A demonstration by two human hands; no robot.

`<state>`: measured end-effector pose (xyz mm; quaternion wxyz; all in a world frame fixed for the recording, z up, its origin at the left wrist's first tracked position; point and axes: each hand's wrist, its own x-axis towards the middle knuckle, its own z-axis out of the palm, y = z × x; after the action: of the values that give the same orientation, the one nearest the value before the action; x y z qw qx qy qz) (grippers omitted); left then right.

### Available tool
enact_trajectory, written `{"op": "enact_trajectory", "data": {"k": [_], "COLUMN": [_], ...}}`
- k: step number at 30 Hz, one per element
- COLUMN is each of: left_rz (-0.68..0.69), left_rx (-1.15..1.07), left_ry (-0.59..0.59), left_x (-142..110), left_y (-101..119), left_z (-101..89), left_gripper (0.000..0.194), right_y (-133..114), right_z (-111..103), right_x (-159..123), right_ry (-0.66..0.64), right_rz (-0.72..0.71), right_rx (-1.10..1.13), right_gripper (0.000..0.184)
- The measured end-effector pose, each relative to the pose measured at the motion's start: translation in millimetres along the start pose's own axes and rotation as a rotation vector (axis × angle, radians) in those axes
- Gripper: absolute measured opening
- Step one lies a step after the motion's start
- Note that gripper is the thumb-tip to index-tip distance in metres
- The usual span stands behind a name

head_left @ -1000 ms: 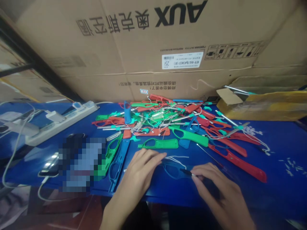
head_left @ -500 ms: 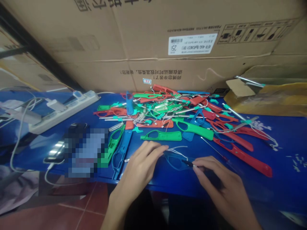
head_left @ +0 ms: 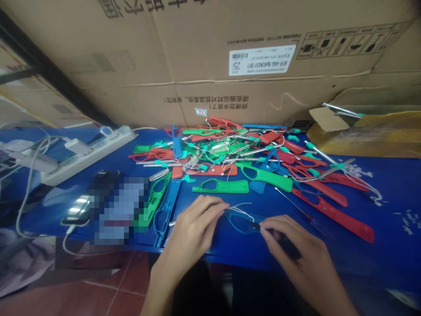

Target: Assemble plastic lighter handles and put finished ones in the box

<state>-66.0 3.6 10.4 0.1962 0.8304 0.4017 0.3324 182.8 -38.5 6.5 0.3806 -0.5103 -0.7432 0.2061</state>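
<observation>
A blue plastic lighter shell [head_left: 237, 226] with a looped trigger opening lies between my hands, close to the table's front edge. My left hand [head_left: 194, 226] is closed on its left end, thumb and fingers pinched together. A bit of metal rod [head_left: 172, 223] shows to the left of that hand; the rest is hidden. Thin white wires [head_left: 243, 211] run out from the left fingertips over the shell. My right hand [head_left: 297, 241] pinches a small dark part [head_left: 255, 226] at the shell's trigger opening. Its exact kind is too small to make out.
Behind my hands lies a pile of red shells [head_left: 332, 215], green shells [head_left: 223, 186], metal tubes and wires. A thin screwdriver-like tool [head_left: 292, 203] lies right of centre. Phones [head_left: 79, 208] and a power strip [head_left: 88, 153] are on the left, an opened carton [head_left: 368, 136] on the right.
The right hand and the dark part have shifted slightly left along the shell. The left hand keeps its grip; the view has moved a little.
</observation>
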Motion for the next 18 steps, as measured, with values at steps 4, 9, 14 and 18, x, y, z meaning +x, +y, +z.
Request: {"op": "enact_trajectory", "data": {"k": [4, 9, 14, 18], "left_rz": [0.01, -0.006, 0.013, 0.009], "left_rx": [-0.008, 0.031, 0.014, 0.048], "left_ry": [-0.037, -0.115, -0.156, -0.175], "left_x": [2.2, 1.7, 0.4, 1.8], "left_y": [0.9, -0.1, -1.8, -2.9], "left_z": [-1.6, -2.3, -1.8, -0.8], "left_gripper": [0.031, 0.029, 0.033, 0.035], "right_y": [-0.2, 5.9, 12.7, 13.4], "right_z": [2.8, 7.4, 2.6, -2.0], "right_x": [-1.7, -5.3, -6.5, -3.2], "right_ry": [-0.004, 0.056, 0.004, -0.036], "right_rz": [-0.009, -0.113, -0.129, -0.089], "right_rx": [-0.038, -0.225, -0.242, -0.173], "right_gripper": [0.007, 0.013, 0.013, 0.015]}}
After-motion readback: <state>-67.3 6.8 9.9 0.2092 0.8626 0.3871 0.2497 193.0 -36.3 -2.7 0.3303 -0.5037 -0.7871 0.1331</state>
